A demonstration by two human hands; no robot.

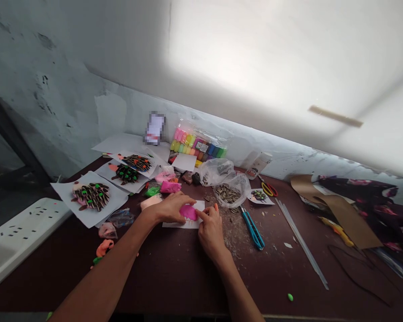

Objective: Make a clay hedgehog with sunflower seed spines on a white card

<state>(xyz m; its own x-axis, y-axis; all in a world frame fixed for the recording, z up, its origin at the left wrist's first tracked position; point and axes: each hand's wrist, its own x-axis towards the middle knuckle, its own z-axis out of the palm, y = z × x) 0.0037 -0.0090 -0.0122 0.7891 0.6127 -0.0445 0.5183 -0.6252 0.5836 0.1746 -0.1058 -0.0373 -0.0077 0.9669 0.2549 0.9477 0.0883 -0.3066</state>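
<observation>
A flattened pink clay shape (188,212) lies on a small white card (174,225) with drawn lines below the clay. My left hand (169,208) curves over the card from the left, its thumb and fingers gripping the clay's edges. From the right, the index finger of my right hand (211,227) touches the clay's side. The other right fingers are curled, and a small orange piece (216,207) sticks up beside them; how it is held is hidden. Sunflower seeds (227,193) in a clear plastic bag (244,182) lie just beyond my right hand.
Seed-covered clay hedgehogs (91,196) on paper stand at left, near a white power strip (20,237). Clay packs (170,186) and a color set (198,145) lie behind. Teal-handled scissors (253,230), clear glue sticks (300,241) and a yellow glue gun (337,230) are at right.
</observation>
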